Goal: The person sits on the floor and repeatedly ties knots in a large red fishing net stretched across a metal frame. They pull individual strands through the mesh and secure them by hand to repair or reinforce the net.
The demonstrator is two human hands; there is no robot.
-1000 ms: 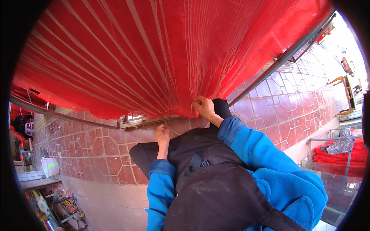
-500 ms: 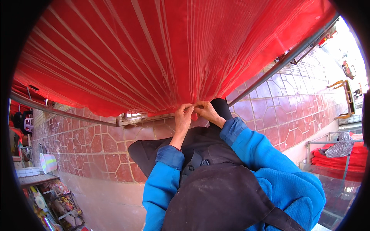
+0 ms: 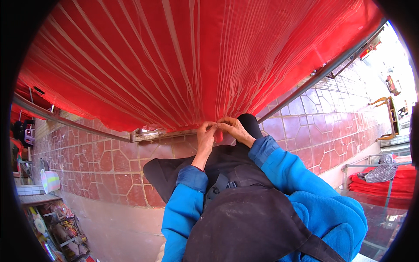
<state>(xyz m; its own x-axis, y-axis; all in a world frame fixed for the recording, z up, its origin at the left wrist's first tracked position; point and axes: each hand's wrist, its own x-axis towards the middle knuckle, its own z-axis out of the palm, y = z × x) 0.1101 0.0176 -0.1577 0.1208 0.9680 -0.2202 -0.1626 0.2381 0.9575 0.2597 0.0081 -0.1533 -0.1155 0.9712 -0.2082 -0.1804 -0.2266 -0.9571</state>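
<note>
Two hands up at the lower edge of one big red net (image 3: pixel 192 65). Left hand (image 3: pixel 206 134) and right hand (image 3: pixel 233 129) side by side, fingertips nearly touching, both closed in a pinch on the net's hem. Fingers curled in, not spread. Exact grip under the fingertips too small to make out.

Net directly above and ahead of the hands, fanning out from the pinched spot in pale creases across the upper picture. Draped over one metal rail (image 3: pixel 305 89) running from the left edge to the upper right, with the hem hanging just below it, right where the hands meet.

Two blue sleeves (image 3: pixel 279 168) rising from the lower edge, one per arm. One dark apron (image 3: pixel 244 222) over the chest, straps across it. Behind the hands, one wall of reddish tiles (image 3: pixel 100 166), pale below.

Off to the right, well apart from the hands, one stack of folded red cloth (image 3: pixel 379 183) with a grey checked piece on top. Lower left, one shelf (image 3: pixel 37 198) and mixed clutter beneath it, too small to count.
</note>
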